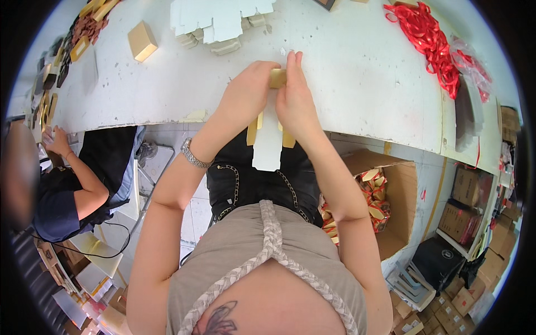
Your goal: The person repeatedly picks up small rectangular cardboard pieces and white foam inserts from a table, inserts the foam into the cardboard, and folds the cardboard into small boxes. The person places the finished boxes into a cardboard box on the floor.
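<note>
1. My carton [269, 134], white inside and gold outside, is upright between my hands at the near edge of the tabletop [162, 103]; every place below is taken from it.
2. My left hand [249, 86] is at its left side, fingers bent closed on the gold end [277, 79]; the fingertips are hidden.
3. My right hand [294, 95] lies along its right side, fingers straight and close together; I cannot tell whether the thumb pinches it.
4. The carton's long axis runs from the gold end, between my fingers, back toward my body. Its white strip hangs past the edge over my lap, with a gold flap [252, 131] on either side. Neither hand is nearer: both touch it.
5. Beyond the carton and to its left sits a stack of flat white cartons [215, 19]; farther left is a gold box [143, 41]. Well to its right lies red ribbon [427, 47].
6. Nearer me and right of the carton, a cardboard box [402, 195] holds red-and-gold pieces [375, 187].
7. Nothing stands between my fingers and the carton; my wrists flank the strip.
</note>
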A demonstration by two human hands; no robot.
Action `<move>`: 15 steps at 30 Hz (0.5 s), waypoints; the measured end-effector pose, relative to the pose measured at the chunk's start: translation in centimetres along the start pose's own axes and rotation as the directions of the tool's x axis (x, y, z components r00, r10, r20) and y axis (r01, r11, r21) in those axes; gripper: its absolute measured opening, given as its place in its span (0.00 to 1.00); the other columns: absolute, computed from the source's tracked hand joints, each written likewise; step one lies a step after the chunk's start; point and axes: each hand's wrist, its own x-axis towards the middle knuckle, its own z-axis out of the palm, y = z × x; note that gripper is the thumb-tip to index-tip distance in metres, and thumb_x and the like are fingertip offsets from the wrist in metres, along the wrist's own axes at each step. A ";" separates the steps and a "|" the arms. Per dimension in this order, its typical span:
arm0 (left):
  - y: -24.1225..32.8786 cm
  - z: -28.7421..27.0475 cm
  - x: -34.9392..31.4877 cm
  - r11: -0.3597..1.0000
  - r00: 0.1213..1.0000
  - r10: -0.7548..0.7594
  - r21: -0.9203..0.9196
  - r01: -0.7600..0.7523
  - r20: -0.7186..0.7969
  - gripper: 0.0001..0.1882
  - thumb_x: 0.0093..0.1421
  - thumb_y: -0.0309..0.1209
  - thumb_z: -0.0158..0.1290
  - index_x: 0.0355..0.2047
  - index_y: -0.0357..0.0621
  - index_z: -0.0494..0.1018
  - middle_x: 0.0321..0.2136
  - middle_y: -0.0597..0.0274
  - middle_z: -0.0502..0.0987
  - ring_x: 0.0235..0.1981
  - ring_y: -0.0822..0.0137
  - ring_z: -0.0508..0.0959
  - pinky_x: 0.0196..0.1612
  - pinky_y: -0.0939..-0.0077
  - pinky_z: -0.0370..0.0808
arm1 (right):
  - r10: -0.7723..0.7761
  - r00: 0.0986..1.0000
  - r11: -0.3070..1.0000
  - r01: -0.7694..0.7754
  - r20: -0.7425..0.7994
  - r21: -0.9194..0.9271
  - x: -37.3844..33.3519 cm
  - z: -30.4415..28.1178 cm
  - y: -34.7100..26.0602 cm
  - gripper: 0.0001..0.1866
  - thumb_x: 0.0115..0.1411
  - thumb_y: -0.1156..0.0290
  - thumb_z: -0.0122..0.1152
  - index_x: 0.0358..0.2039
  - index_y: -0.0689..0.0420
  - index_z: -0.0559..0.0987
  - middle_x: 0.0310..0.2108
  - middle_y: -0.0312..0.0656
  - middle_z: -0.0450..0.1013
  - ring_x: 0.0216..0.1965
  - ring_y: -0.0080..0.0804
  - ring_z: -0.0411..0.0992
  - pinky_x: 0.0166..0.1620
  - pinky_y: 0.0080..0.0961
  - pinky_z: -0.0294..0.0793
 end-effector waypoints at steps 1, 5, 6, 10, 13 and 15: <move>0.2 -0.2 0.2 0.999 0.999 0.000 0.034 -0.001 0.034 0.14 0.56 0.19 0.45 0.43 0.39 0.69 0.37 0.52 0.75 0.38 0.53 0.75 0.41 0.64 0.73 | 0.008 1.000 0.999 -0.009 0.018 0.034 0.1 -0.4 0.1 0.30 0.56 0.84 0.44 0.59 0.74 0.52 0.60 0.69 0.48 0.63 0.59 0.50 0.62 0.38 0.55; 0.4 -0.9 0.6 0.980 0.995 0.040 0.189 -0.057 0.095 0.11 0.54 0.21 0.47 0.39 0.41 0.70 0.35 0.55 0.75 0.37 0.54 0.75 0.38 0.64 0.73 | 0.022 0.996 1.000 -0.023 0.087 0.005 0.6 -2.0 0.8 0.19 0.56 0.81 0.48 0.48 0.73 0.69 0.47 0.62 0.69 0.50 0.53 0.67 0.53 0.37 0.65; 0.3 -0.9 0.7 0.969 0.994 0.061 0.233 -0.081 0.093 0.09 0.54 0.22 0.48 0.37 0.42 0.70 0.34 0.56 0.75 0.36 0.54 0.75 0.37 0.64 0.73 | -0.030 0.997 0.989 0.040 0.074 -0.142 1.0 -2.5 0.7 0.15 0.54 0.80 0.51 0.43 0.70 0.72 0.41 0.57 0.71 0.45 0.49 0.68 0.47 0.35 0.66; 1.0 -2.0 2.3 0.890 0.971 0.062 0.427 -0.158 0.230 0.05 0.53 0.26 0.50 0.32 0.43 0.70 0.28 0.58 0.75 0.31 0.55 0.76 0.31 0.64 0.72 | -0.243 0.963 0.699 0.254 0.113 -0.669 2.0 -2.1 0.2 0.05 0.44 0.75 0.60 0.25 0.59 0.77 0.22 0.39 0.73 0.29 0.35 0.67 0.31 0.29 0.62; 0.2 -1.8 3.2 0.858 0.952 0.115 0.456 -0.238 0.283 0.06 0.51 0.27 0.53 0.29 0.43 0.69 0.26 0.57 0.75 0.29 0.54 0.76 0.29 0.63 0.72 | -0.289 0.935 0.569 0.341 0.206 -0.748 2.9 -2.1 0.4 0.06 0.39 0.75 0.62 0.20 0.54 0.75 0.19 0.35 0.71 0.27 0.32 0.67 0.28 0.28 0.61; -0.6 -2.0 3.5 0.864 0.940 0.127 0.430 -0.262 0.318 0.07 0.49 0.27 0.54 0.28 0.43 0.68 0.24 0.56 0.75 0.28 0.54 0.76 0.29 0.63 0.73 | -0.277 0.919 0.541 0.392 0.282 -0.744 3.3 -2.4 0.1 0.07 0.37 0.75 0.63 0.19 0.53 0.74 0.19 0.34 0.71 0.28 0.32 0.67 0.28 0.28 0.61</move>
